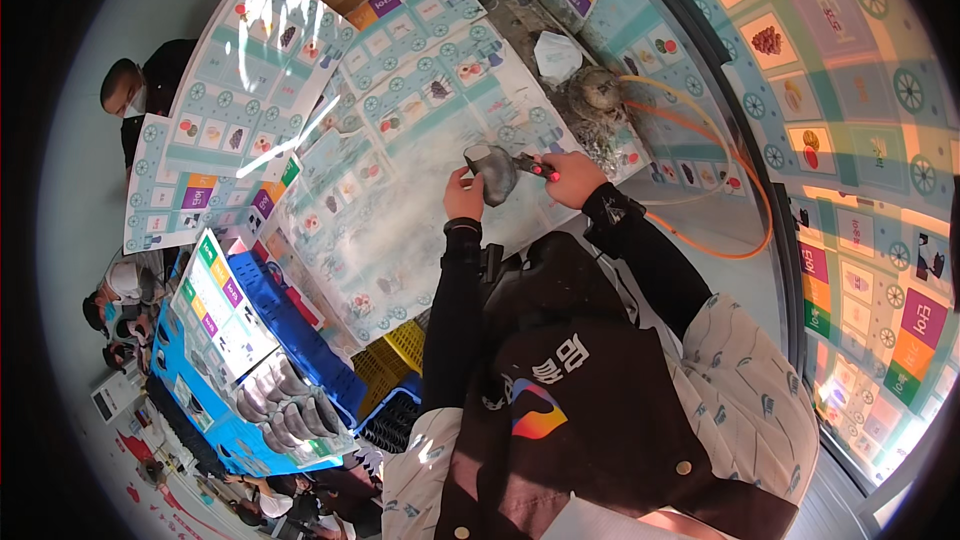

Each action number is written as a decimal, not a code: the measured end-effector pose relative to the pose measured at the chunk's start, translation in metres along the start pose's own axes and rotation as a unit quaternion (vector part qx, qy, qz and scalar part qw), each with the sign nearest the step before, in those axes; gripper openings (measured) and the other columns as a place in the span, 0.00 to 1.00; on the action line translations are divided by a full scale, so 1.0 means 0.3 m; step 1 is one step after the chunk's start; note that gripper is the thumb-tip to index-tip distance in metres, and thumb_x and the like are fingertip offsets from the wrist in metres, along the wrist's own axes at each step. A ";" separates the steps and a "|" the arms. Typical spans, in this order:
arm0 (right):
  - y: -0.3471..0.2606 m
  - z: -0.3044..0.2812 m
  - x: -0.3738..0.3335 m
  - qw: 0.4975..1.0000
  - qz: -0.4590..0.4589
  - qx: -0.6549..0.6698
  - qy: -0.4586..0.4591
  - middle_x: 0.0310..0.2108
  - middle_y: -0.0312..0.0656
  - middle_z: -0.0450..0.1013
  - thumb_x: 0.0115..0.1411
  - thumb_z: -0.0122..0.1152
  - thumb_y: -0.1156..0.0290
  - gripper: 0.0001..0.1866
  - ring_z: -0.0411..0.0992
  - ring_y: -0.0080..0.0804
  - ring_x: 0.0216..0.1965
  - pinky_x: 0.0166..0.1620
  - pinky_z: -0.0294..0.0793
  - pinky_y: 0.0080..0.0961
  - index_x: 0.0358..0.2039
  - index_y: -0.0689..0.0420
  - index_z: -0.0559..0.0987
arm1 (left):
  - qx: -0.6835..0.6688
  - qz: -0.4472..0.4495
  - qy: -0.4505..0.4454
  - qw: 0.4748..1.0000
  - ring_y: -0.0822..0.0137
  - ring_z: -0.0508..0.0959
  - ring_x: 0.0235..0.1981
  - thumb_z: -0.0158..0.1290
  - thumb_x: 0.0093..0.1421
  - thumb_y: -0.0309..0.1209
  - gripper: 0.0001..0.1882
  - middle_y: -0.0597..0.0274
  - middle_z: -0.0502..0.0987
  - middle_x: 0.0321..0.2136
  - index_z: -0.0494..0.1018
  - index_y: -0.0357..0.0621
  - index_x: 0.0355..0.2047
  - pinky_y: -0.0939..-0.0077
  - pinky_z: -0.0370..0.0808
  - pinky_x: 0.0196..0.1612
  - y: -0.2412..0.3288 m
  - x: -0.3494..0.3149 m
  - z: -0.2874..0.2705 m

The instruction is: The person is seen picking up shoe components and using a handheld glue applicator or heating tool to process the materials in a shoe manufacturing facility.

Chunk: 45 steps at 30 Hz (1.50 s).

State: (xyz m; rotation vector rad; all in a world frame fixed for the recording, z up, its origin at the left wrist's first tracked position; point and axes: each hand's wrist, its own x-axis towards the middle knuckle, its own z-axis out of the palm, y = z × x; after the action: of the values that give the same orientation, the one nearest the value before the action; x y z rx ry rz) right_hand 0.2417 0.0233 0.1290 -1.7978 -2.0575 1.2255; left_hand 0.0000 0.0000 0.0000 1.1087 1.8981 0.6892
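Note:
My left hand (464, 198) holds a grey, rounded, shoe-like piece (494, 180) by its left side, above the table. A paler patch shows at the piece's upper end. In my right hand (573, 179) is a dark hand tool (530, 163) with red parts near the fingers. The tool's front end is at the piece's right edge; whether it grips or only touches the piece I cannot tell. Below both lies the worktable (400, 230), covered in a printed teal-and-white sheet smeared with pale dust.
Several similar grey pieces (285, 405) lie at lower left, near a blue crate (290, 330) and a yellow crate (385, 370). Printed boards (240, 70) edge the left side. A white mask (557, 56) and orange hose (768, 210) are at right. A person (150, 90) is beyond the boards.

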 end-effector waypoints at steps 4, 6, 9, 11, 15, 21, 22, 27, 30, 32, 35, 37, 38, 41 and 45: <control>0.009 0.032 0.005 0.998 -0.006 -0.066 -0.022 0.31 0.54 0.78 0.52 0.53 0.66 0.14 0.75 0.58 0.39 0.43 0.73 0.52 0.36 0.57 0.81 | 0.013 0.006 0.013 1.000 0.56 0.83 0.37 0.60 0.59 0.44 0.24 0.57 0.84 0.34 0.76 0.46 0.52 0.59 0.77 0.42 0.021 0.023 -0.018; 0.006 0.040 0.000 0.994 0.011 -0.074 -0.079 0.33 0.54 0.77 0.53 0.53 0.67 0.13 0.74 0.58 0.40 0.44 0.73 0.52 0.34 0.56 0.81 | 0.025 0.010 0.017 0.999 0.55 0.83 0.37 0.60 0.59 0.43 0.23 0.57 0.84 0.34 0.76 0.47 0.51 0.59 0.77 0.42 0.007 0.037 -0.017; 0.012 0.043 -0.016 0.994 -0.030 0.000 -0.104 0.33 0.55 0.77 0.51 0.55 0.66 0.13 0.74 0.59 0.40 0.45 0.72 0.51 0.35 0.56 0.81 | 0.060 0.025 0.042 0.997 0.54 0.83 0.37 0.58 0.59 0.41 0.20 0.56 0.84 0.33 0.78 0.47 0.50 0.59 0.77 0.42 -0.053 0.034 0.013; -0.009 0.008 -0.024 0.993 -0.017 0.035 -0.112 0.33 0.56 0.77 0.50 0.57 0.66 0.14 0.74 0.58 0.40 0.45 0.72 0.50 0.37 0.57 0.81 | 0.088 0.028 0.079 0.993 0.53 0.83 0.36 0.57 0.59 0.39 0.19 0.55 0.84 0.33 0.79 0.46 0.49 0.59 0.78 0.41 -0.090 0.045 0.026; -0.081 -0.033 -0.010 0.987 -0.002 0.105 -0.117 0.33 0.56 0.77 0.48 0.60 0.66 0.17 0.74 0.56 0.40 0.43 0.72 0.48 0.39 0.58 0.80 | 0.118 0.011 0.068 0.991 0.56 0.83 0.35 0.57 0.59 0.38 0.19 0.54 0.84 0.32 0.79 0.46 0.50 0.61 0.78 0.38 -0.164 0.071 0.003; 0.027 0.084 0.123 0.994 -0.014 0.102 -0.038 0.28 0.57 0.77 0.48 0.51 0.68 0.14 0.76 0.60 0.34 0.39 0.74 0.49 0.29 0.61 0.81 | -0.019 -0.039 -0.021 0.999 0.62 0.83 0.35 0.53 0.64 0.37 0.19 0.52 0.84 0.35 0.77 0.40 0.51 0.67 0.78 0.40 -0.153 0.103 -0.002; 0.025 0.087 0.139 0.995 0.007 0.093 -0.031 0.28 0.58 0.77 0.48 0.51 0.68 0.14 0.76 0.60 0.35 0.39 0.74 0.50 0.29 0.62 0.81 | -0.012 -0.037 -0.023 0.999 0.62 0.83 0.35 0.53 0.64 0.37 0.19 0.52 0.84 0.35 0.77 0.40 0.51 0.67 0.78 0.40 -0.155 0.099 -0.015; 0.003 0.071 0.182 0.973 0.080 0.177 -0.126 0.25 0.59 0.76 0.49 0.50 0.69 0.13 0.76 0.58 0.32 0.37 0.73 0.49 0.25 0.65 0.80 | -0.117 -0.098 -0.030 0.988 0.68 0.80 0.32 0.51 0.66 0.33 0.21 0.54 0.82 0.40 0.71 0.39 0.57 0.73 0.77 0.31 -0.215 0.076 -0.121; 0.021 0.066 0.217 0.983 0.027 0.083 -0.163 0.20 0.56 0.75 0.49 0.49 0.70 0.13 0.76 0.53 0.27 0.35 0.74 0.46 0.23 0.65 0.79 | -0.129 -0.121 -0.013 0.984 0.67 0.80 0.33 0.50 0.65 0.33 0.21 0.54 0.81 0.41 0.71 0.40 0.57 0.72 0.77 0.33 -0.222 0.059 -0.158; 0.035 0.095 0.224 0.992 0.008 0.091 -0.086 0.20 0.56 0.75 0.49 0.49 0.70 0.13 0.76 0.53 0.27 0.35 0.74 0.46 0.23 0.65 0.79 | -0.136 -0.131 -0.002 0.982 0.66 0.80 0.33 0.50 0.65 0.33 0.20 0.54 0.81 0.41 0.71 0.40 0.57 0.71 0.77 0.34 -0.216 0.052 -0.175; -0.007 0.061 0.219 0.988 0.002 0.109 -0.108 0.23 0.57 0.76 0.49 0.50 0.70 0.13 0.76 0.55 0.30 0.36 0.73 0.48 0.24 0.65 0.80 | -0.164 -0.153 0.024 0.974 0.68 0.80 0.32 0.51 0.65 0.32 0.20 0.55 0.81 0.40 0.71 0.38 0.55 0.76 0.76 0.30 -0.230 0.026 -0.212; -0.009 0.044 0.215 0.973 0.020 0.121 -0.196 0.26 0.58 0.77 0.49 0.50 0.70 0.13 0.76 0.58 0.32 0.38 0.73 0.49 0.24 0.64 0.80 | -0.177 -0.159 0.033 0.971 0.69 0.80 0.32 0.50 0.65 0.31 0.18 0.55 0.81 0.39 0.72 0.38 0.54 0.77 0.76 0.30 -0.234 0.018 -0.223; -0.005 0.047 0.213 0.984 -0.021 0.081 -0.158 0.27 0.58 0.77 0.48 0.50 0.70 0.13 0.76 0.58 0.34 0.39 0.73 0.50 0.25 0.64 0.81 | -0.177 -0.160 0.035 0.971 0.69 0.80 0.32 0.50 0.65 0.31 0.18 0.55 0.81 0.39 0.72 0.38 0.54 0.77 0.76 0.30 -0.237 0.016 -0.228; 0.051 0.075 0.237 0.994 -0.061 0.050 -0.080 0.28 0.58 0.78 0.48 0.51 0.69 0.13 0.76 0.59 0.35 0.39 0.73 0.50 0.26 0.63 0.81 | -0.187 -0.154 0.036 0.970 0.69 0.80 0.32 0.50 0.66 0.31 0.18 0.56 0.81 0.39 0.72 0.38 0.54 0.77 0.76 0.30 -0.217 0.025 -0.222; -0.006 0.032 0.217 0.969 0.013 0.040 -0.243 0.28 0.57 0.78 0.48 0.51 0.69 0.13 0.76 0.59 0.36 0.40 0.73 0.50 0.26 0.61 0.82 | -0.184 -0.161 0.052 0.968 0.69 0.80 0.32 0.49 0.66 0.32 0.17 0.58 0.81 0.40 0.72 0.41 0.54 0.76 0.75 0.32 -0.242 0.013 -0.235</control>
State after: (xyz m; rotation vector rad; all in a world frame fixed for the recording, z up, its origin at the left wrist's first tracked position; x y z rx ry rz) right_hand 0.2171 0.0762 0.0985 -1.6086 -2.1738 1.8829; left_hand -0.0930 -0.0340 -0.0206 0.5267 1.8801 0.8793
